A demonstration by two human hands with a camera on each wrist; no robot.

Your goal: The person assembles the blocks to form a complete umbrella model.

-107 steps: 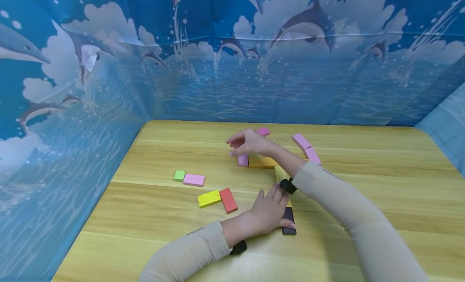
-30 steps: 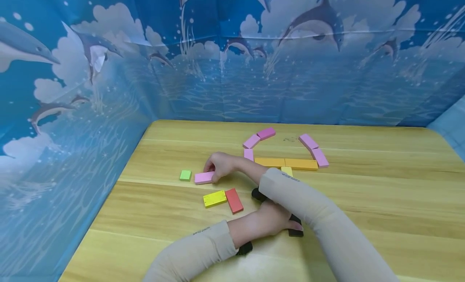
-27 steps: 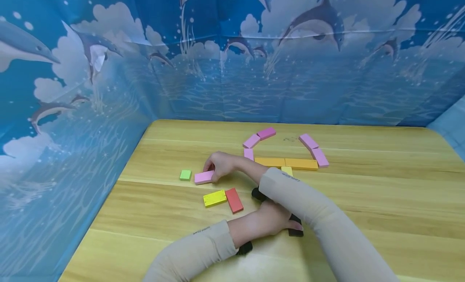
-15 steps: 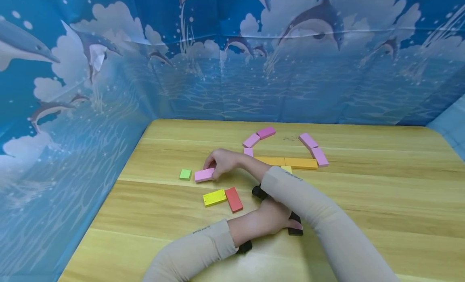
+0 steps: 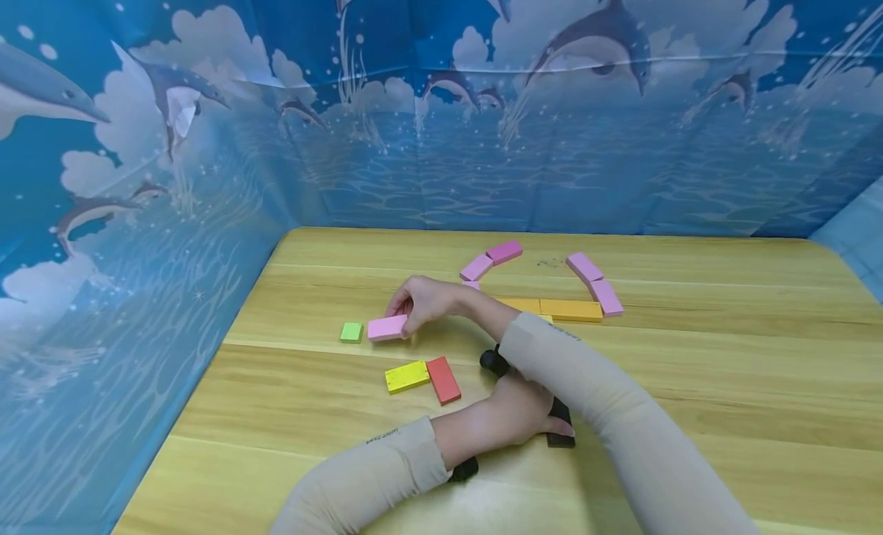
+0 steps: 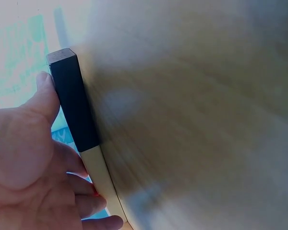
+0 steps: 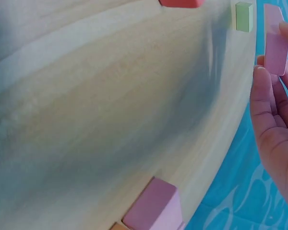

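My right hand (image 5: 429, 299) pinches a pink block (image 5: 386, 329) between thumb and fingers, just above the table, right of a small green block (image 5: 351, 333). The right wrist view also has this pink block (image 7: 276, 43) gripped by its end, apart from the green block (image 7: 244, 17). Below the right forearm, my left hand (image 5: 507, 414) rests along a black block (image 5: 562, 441). In the left wrist view, its thumb touches the black block (image 6: 74, 103), and loosely extended fingers lie beside a pale yellow block (image 6: 104, 177) joined end to end with it.
A bright yellow block (image 5: 407, 377) and a red block (image 5: 444, 380) lie touching, left of the left hand. Farther back, several pink blocks (image 5: 585, 267) form a broken arc above a row of orange blocks (image 5: 570, 310). A dolphin-print cloth (image 5: 441, 159) surrounds the table.
My right hand has gone from the arc leftward to the pink block, gripped it and raised it slightly. That block has parted from the green one. The left hand has stayed put.
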